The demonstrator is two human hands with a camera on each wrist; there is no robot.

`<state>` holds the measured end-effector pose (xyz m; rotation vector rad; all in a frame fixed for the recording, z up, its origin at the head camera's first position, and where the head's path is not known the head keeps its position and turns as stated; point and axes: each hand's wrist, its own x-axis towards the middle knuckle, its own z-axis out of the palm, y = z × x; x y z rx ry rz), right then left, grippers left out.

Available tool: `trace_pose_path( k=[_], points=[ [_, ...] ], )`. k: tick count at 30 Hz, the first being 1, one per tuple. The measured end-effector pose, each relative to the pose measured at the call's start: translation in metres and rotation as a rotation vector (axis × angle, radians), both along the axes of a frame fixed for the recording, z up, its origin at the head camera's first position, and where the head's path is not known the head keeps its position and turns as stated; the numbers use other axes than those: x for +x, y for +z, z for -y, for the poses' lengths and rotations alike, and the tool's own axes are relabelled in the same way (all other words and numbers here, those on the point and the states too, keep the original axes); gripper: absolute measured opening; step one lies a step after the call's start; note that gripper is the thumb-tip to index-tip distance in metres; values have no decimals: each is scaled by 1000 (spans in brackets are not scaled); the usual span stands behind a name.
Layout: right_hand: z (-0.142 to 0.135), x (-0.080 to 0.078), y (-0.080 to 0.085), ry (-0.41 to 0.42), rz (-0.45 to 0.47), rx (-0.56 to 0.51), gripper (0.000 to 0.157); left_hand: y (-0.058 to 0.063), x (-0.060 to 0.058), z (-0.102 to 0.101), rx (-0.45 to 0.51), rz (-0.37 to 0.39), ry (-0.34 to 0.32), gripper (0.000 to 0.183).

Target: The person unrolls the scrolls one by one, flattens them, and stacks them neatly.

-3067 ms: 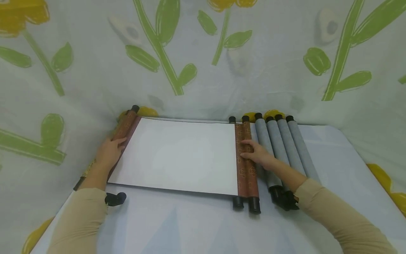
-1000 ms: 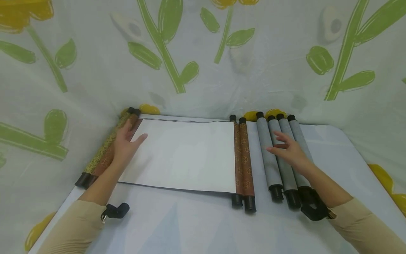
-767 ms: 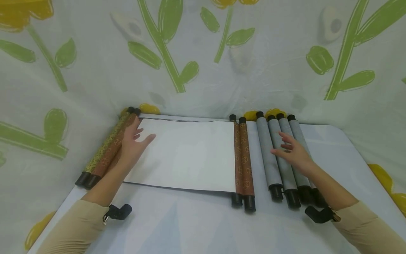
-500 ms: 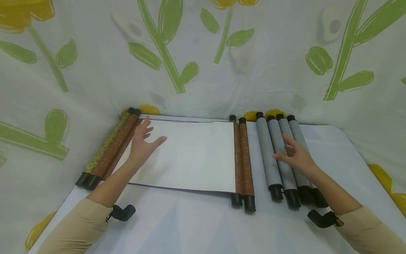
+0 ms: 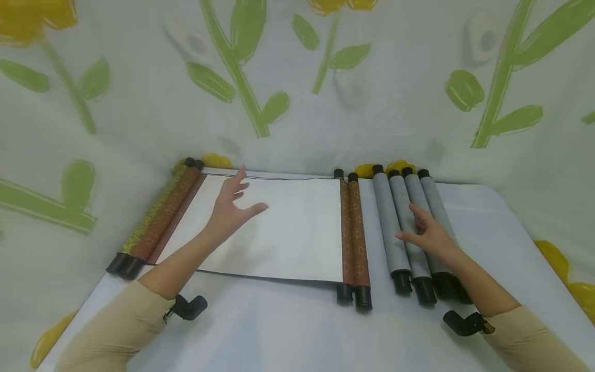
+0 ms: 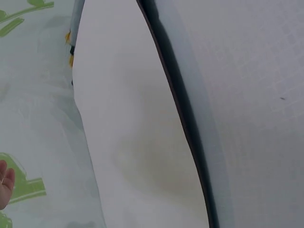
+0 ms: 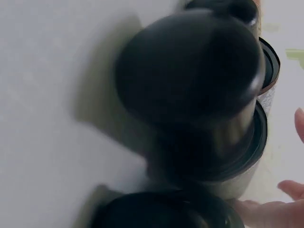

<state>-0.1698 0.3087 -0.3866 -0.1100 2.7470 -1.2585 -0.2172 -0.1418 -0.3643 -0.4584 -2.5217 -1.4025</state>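
A scroll lies unrolled on the table, its blank white paper (image 5: 297, 227) spread between a brown patterned roll (image 5: 169, 212) on the left and two brown patterned rods (image 5: 358, 227) on the right. Over the left part of the paper is my left hand (image 5: 230, 209), fingers spread, thumb out, holding nothing. My right hand (image 5: 429, 235) hovers over the grey rolled scrolls (image 5: 390, 222), fingers loosely bent, holding nothing. In the left wrist view the paper (image 6: 123, 95) fills the middle, with fingertips (image 6: 5, 185) at the left edge. Black end knobs (image 7: 190, 66) fill the right wrist view.
A yellow-green patterned roll (image 5: 151, 222) lies against the brown one at the table's left edge. Several grey rolls with black ends stand side by side at the right. Behind and to the left hangs a flower-printed sheet (image 5: 297, 134). Both wrists carry black camera mounts (image 5: 188, 307).
Both hands have come off the brown ends of the scroll. My left hand has moved right over the paper; my right hand has moved right over the grey rolls. The paper stays spread.
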Motion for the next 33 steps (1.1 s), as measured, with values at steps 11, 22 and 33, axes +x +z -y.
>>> trace_pose_path(
  k=[11, 22, 33],
  points=[
    [1, -13, -7, -10, 112, -47, 99, 6, -2, -12, 11, 26, -83, 97],
    [1, -16, -15, 25, 128, -59, 96, -13, -7, -43, 11, 139, -144, 98],
    [2, -20, -21, 18, 141, -90, 96, -21, -12, -79, 25, 170, -217, 99]
  ],
)
